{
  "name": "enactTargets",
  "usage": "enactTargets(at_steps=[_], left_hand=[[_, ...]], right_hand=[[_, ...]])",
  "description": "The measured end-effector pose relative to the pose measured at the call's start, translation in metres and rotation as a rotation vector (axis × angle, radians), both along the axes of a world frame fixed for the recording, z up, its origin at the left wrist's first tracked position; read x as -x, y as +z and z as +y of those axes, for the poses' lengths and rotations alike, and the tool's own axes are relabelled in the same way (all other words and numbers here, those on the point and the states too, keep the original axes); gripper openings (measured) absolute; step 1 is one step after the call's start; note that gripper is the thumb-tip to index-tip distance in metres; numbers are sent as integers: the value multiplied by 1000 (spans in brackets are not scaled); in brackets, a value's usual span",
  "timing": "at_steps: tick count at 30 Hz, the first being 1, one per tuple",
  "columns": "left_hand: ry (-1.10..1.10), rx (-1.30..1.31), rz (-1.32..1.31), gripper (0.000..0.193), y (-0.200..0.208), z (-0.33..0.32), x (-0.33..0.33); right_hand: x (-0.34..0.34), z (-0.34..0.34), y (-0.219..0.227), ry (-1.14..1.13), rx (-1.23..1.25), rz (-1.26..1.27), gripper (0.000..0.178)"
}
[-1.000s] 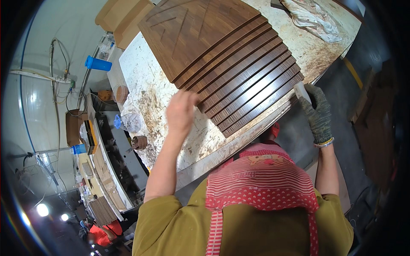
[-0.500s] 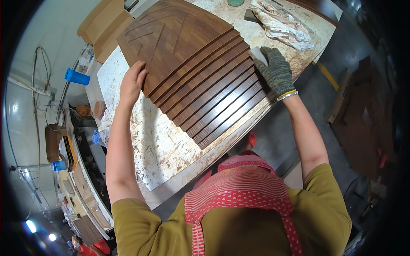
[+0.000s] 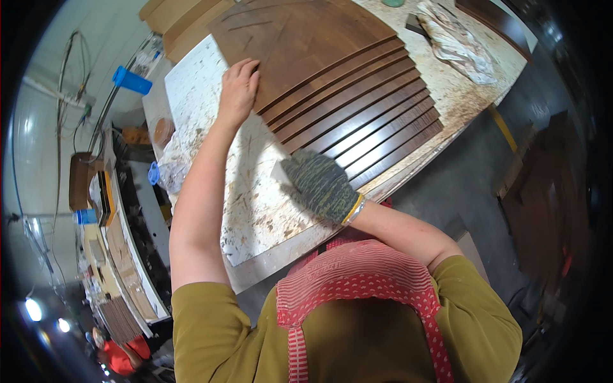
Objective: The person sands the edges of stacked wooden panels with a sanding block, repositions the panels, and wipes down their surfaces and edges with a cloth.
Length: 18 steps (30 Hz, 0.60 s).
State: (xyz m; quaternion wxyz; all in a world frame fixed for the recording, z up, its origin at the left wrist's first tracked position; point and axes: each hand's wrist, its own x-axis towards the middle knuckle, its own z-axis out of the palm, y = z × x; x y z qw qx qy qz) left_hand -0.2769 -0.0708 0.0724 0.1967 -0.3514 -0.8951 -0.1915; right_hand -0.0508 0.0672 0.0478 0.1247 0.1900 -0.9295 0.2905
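Several dark brown wooden panels [image 3: 357,96] lie overlapped in a stepped, fanned stack on a paint-stained white worktable. The top panel shows a raised line pattern. Against the stack's left edge rests my bare left hand [image 3: 241,89], its fingers fairly straight and touching the wood. My right hand [image 3: 322,185], in a dark green knitted glove, is at the near left corner of the stack. Its fingers are closed around a pale flat pad [image 3: 278,171]; only a corner of that shows past the glove. The near left ends of the lower panels are hidden behind the glove.
On the table's far right lie a stained cloth [image 3: 456,48] and a small dark block [image 3: 415,24]. A blue cup [image 3: 132,80] and an open cardboard box [image 3: 182,25] are at the left. Dark boards [image 3: 543,204] stand at the right beyond the table edge.
My right hand has swept from the stack's right side across to its near left corner, with the pale pad. My left hand still touches the left edge. The whole view has shifted.
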Motion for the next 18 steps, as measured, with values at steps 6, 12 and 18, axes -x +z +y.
enactTargets(at_steps=[6, 12, 18], left_hand=[[7, 0, -28, 32, -5, -7, -1], [8, 57, -33, 31, 1, -8, -3], [43, 77, -88, 32, 3, -3, -4]], right_hand=[[2, 61, 31, -186, 104, 186, 41], [31, 230, 23, -811, 79, 89, 44], [50, 216, 4, -751, -89, 59, 47]])
